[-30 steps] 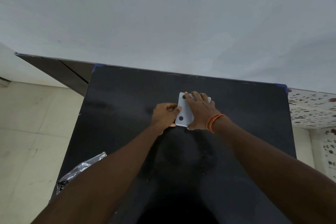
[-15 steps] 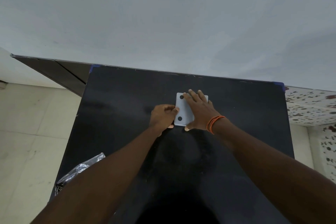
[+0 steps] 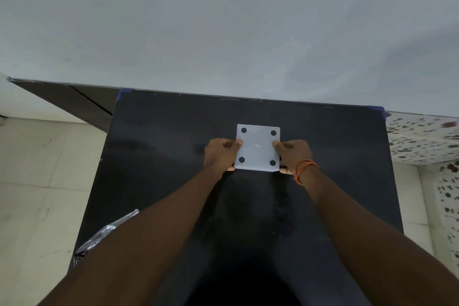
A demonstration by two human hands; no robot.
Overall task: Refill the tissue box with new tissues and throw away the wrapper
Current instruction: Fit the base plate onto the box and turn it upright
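A white square tissue box [image 3: 257, 148] stands on the black table [image 3: 161, 156], upside down, its flat face with a black dot at each corner turned up. My left hand [image 3: 219, 156] grips its left side with the thumb on top. My right hand [image 3: 294, 155], an orange band at the wrist, grips its right side the same way. A crumpled clear plastic wrapper [image 3: 104, 233] lies at the table's near left edge, partly behind my left forearm. No loose tissues are in view.
The table's far edge meets a pale grey wall [image 3: 223, 20]. Pale floor tiles [image 3: 37, 194] lie to the left, speckled tiles [image 3: 427, 141] to the right. A dark skirting strip [image 3: 74, 99] runs at the back left.
My right hand has slid off the top of the box to its right side, uncovering all the corner dots. My left hand stays at the left side. The box sits squarer to me.
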